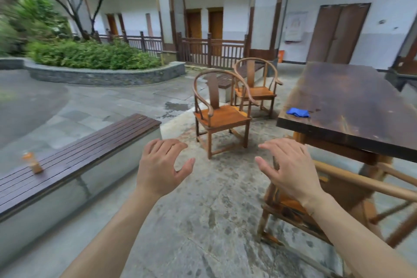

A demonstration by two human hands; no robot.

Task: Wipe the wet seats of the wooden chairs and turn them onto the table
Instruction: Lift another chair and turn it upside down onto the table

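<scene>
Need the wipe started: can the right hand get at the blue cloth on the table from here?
Probably not without stepping closer. The right hand hovers open, below and short of the table edge; the blue cloth lies beyond it near the corner. Nothing blocks the way.

The worktop (352, 106) is a very dark brown with rusty orange streaks and blotches. On it lies a bright blue cloth (297, 112). The near chair (222, 117) has an orange-brown seat and a darker brown frame; the far chair (257, 88) shows the same colours. The slatted bench (90, 149) is deep brown over a pale grey base, and an orange bottle (32, 162) stands there. The paving (203, 221) is mottled grey with darker spots. The shrubs (90, 54) are green.
</scene>
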